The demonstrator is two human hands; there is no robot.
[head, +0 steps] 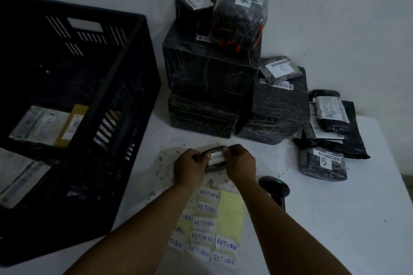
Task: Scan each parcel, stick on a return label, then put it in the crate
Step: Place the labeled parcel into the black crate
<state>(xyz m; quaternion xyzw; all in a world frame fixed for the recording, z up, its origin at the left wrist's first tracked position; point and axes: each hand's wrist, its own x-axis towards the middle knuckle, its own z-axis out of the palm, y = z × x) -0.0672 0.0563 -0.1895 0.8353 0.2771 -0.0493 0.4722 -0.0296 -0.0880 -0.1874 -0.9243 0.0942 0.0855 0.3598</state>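
A small black wrapped parcel (213, 168) lies on the white table in front of me. A white RETURN label (216, 157) sits on its top. My left hand (190, 167) grips the parcel's left end, and my right hand (240, 164) pinches the label's right edge against the parcel. Below my hands lies a yellow sheet (230, 210) with several white RETURN labels (204, 223). The black barcode scanner (276, 187) rests on the table just right of my right wrist. The big black crate (125, 87) stands at the left with a few parcels inside.
A stack of black wrapped boxes (210, 78) with smaller parcels on top stands against the wall behind my hands. More small black parcels (324, 163) lie at the right. The table's right edge (400, 163) is near them.
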